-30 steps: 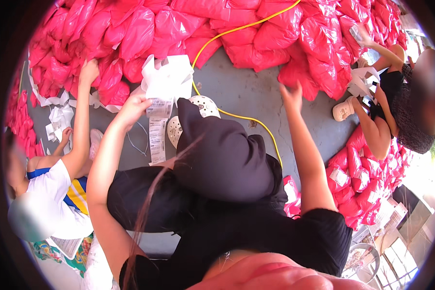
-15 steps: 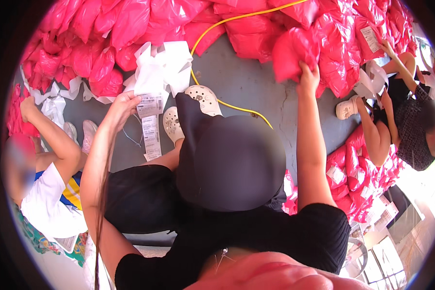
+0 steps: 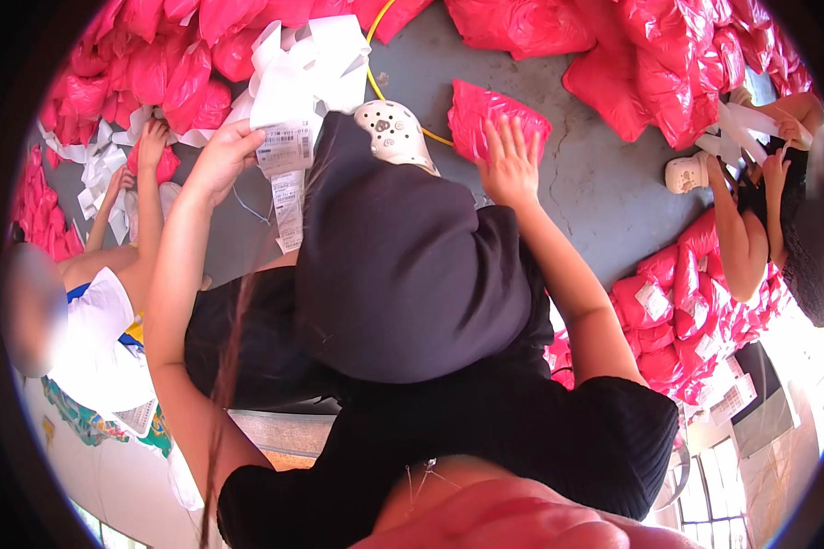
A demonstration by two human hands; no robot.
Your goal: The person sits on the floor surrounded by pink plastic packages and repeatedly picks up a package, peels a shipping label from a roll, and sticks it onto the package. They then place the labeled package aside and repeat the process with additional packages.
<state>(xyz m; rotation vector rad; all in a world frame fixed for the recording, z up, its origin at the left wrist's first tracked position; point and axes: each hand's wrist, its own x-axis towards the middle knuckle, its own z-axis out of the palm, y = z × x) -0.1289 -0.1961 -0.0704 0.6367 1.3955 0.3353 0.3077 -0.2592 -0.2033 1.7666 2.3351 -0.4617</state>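
Between thumb and fingers, my left hand (image 3: 233, 157) pinches a long strip of printed shipping labels (image 3: 287, 146). The strip's lower end hangs beside my leg, and a bunched white length of backing paper (image 3: 316, 64) lies beyond the hand. My right hand (image 3: 509, 163) is flat with its fingers spread, resting over the near part of a pink plastic mailer bag (image 3: 490, 110). That bag lies on the grey floor just right of my white clog (image 3: 395, 133). The hand covers part of the bag.
Heaps of pink bags stand at the far left (image 3: 146, 78), far right (image 3: 655, 64) and near right (image 3: 673, 293). A yellow cable (image 3: 372, 55) crosses the floor. One person (image 3: 105, 339) sits at the left; another (image 3: 787, 210) at the right handles white paper strips.
My right hand has brought the pink bag from the far-right heap leftward and nearer onto the floor, and its fingers have opened. My left hand still holds the label strip.
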